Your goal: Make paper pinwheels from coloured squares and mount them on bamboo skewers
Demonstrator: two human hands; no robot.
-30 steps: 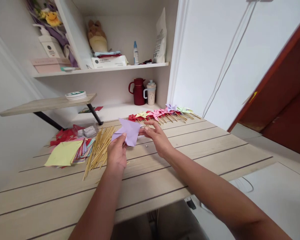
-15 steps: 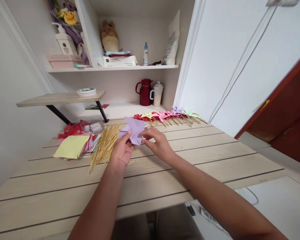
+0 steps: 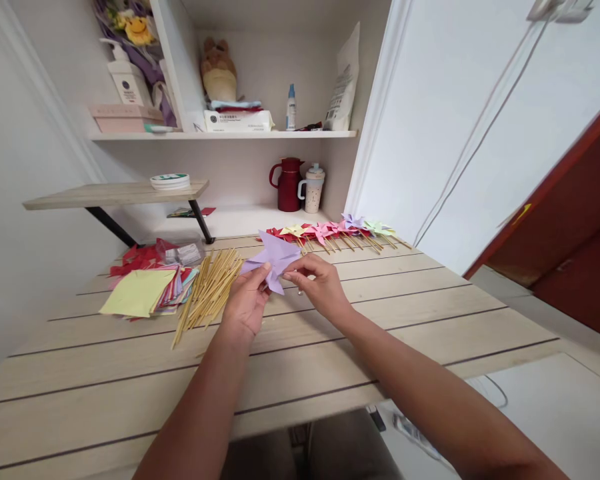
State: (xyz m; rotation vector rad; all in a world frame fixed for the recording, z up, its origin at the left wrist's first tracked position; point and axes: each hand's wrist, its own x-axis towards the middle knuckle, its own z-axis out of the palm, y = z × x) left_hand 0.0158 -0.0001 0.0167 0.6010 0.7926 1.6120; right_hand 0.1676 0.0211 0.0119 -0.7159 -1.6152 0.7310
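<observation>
A lavender paper pinwheel is held above the table by my left hand, its thumb on top of the paper and its fingers beneath. My right hand is closed in a pinch at the pinwheel's right edge. A tiny shiny bit shows under those fingers, too small to name. Just left of my left hand lies a heap of thin wooden sticks. Beyond them is a stack of coloured paper squares, a yellow one on top.
Finished pinwheels on sticks lie in a row along the table's back. Red paper and a clear plastic box sit at the back left, near a small raised shelf. A red jug and a cup stand behind.
The pinwheel has turned a little and shifted slightly right in my left hand. My right fingers have drawn together into a tighter pinch, and a tiny shiny bit now shows below them.
</observation>
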